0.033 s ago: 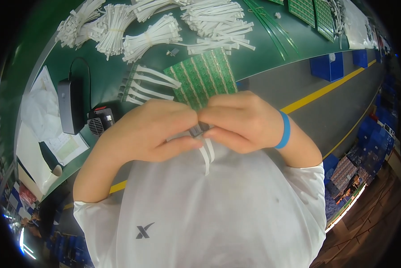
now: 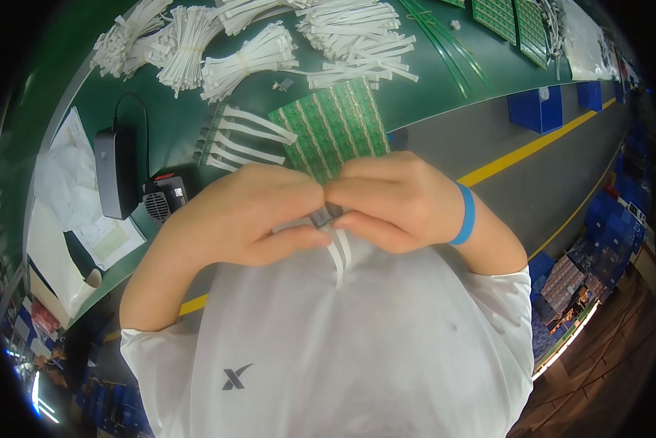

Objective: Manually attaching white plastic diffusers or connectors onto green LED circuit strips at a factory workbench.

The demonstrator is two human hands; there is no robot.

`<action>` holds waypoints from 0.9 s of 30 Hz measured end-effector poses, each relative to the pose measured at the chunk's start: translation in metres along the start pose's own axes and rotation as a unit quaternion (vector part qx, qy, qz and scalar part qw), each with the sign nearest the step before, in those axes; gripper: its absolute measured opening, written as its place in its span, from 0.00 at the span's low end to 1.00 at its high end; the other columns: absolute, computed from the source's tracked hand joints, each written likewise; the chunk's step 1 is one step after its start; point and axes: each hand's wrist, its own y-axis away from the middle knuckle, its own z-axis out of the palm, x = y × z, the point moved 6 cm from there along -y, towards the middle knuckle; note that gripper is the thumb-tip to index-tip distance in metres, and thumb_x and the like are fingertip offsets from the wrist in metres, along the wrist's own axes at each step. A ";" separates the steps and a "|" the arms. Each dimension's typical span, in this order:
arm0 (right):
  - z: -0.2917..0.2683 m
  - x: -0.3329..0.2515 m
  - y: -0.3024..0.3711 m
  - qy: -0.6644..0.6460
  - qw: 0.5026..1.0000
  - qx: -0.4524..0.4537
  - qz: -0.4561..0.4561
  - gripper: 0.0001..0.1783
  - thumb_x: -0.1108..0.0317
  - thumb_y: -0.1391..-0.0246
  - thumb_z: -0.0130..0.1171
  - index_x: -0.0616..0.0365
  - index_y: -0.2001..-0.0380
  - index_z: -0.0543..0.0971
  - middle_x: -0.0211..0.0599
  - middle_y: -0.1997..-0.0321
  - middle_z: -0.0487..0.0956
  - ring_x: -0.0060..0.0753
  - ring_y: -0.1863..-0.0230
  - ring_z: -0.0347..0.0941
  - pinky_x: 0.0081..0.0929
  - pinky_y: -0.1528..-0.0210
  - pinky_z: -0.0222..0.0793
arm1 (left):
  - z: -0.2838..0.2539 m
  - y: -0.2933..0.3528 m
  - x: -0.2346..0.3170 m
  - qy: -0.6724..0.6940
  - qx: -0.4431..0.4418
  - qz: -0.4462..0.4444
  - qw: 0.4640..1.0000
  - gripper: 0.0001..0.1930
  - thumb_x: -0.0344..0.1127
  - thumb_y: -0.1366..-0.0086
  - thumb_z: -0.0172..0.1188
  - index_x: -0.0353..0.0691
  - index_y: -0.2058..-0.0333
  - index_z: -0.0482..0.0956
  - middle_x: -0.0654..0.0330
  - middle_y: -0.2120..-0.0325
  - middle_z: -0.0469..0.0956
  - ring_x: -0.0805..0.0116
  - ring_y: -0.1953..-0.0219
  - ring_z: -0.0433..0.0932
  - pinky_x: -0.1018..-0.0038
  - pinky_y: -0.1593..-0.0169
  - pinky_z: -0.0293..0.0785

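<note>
My left hand and my right hand meet close in front of my chest. Their fingertips pinch a small dark connector between them. Two white flat cables hang down from it over my white shirt. A blue wristband circles my right wrist. Just beyond my hands, a green circuit board panel lies on the green table. Left of it lies a narrow board strip with several white flat cables attached.
Bundles of white flat cables lie across the far table. A black power adapter, a small black fan unit and papers sit at the left. Blue bins and a yellow floor line are at the right.
</note>
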 end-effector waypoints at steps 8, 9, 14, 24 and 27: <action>0.004 -0.007 0.005 0.009 1.000 -0.002 -0.016 0.12 0.69 0.47 0.63 0.65 0.61 0.77 0.38 0.75 0.68 0.41 0.80 0.69 0.35 0.80 0.67 | 0.007 0.003 -0.001 0.039 -0.018 -0.007 0.999 0.21 0.47 0.42 0.71 0.40 0.75 0.69 0.60 0.82 0.65 0.56 0.79 0.67 0.64 0.76 0.61; 0.004 -0.008 0.005 0.012 1.000 0.000 -0.015 0.13 0.69 0.47 0.63 0.65 0.61 0.77 0.37 0.75 0.68 0.40 0.81 0.69 0.35 0.80 0.66 | 0.008 0.002 -0.001 0.030 -0.020 -0.003 0.999 0.21 0.47 0.42 0.71 0.40 0.75 0.69 0.60 0.82 0.65 0.56 0.80 0.67 0.64 0.76 0.61; 0.003 -0.012 0.003 0.035 0.999 0.001 -0.016 0.13 0.69 0.49 0.63 0.65 0.62 0.77 0.37 0.75 0.67 0.39 0.81 0.69 0.34 0.80 0.67 | 0.006 0.002 0.006 0.013 -0.002 0.000 1.000 0.21 0.46 0.44 0.73 0.40 0.76 0.69 0.60 0.83 0.65 0.56 0.80 0.67 0.64 0.77 0.61; 0.006 -0.010 -0.002 -0.006 0.999 -0.041 0.012 0.10 0.68 0.46 0.63 0.60 0.65 0.76 0.36 0.74 0.70 0.41 0.81 0.69 0.34 0.80 0.68 | 0.001 0.006 0.004 0.086 -0.025 -0.007 0.996 0.14 0.40 0.41 0.69 0.38 0.71 0.74 0.60 0.80 0.71 0.58 0.79 0.71 0.67 0.76 0.65; 0.008 -0.001 -0.002 -0.067 0.996 -0.019 0.052 0.13 0.61 0.38 0.60 0.62 0.67 0.77 0.40 0.73 0.73 0.45 0.76 0.72 0.35 0.74 0.68 | -0.001 0.005 0.003 0.068 -0.005 -0.014 0.998 0.12 0.41 0.35 0.62 0.36 0.67 0.75 0.58 0.77 0.73 0.56 0.77 0.72 0.66 0.74 0.67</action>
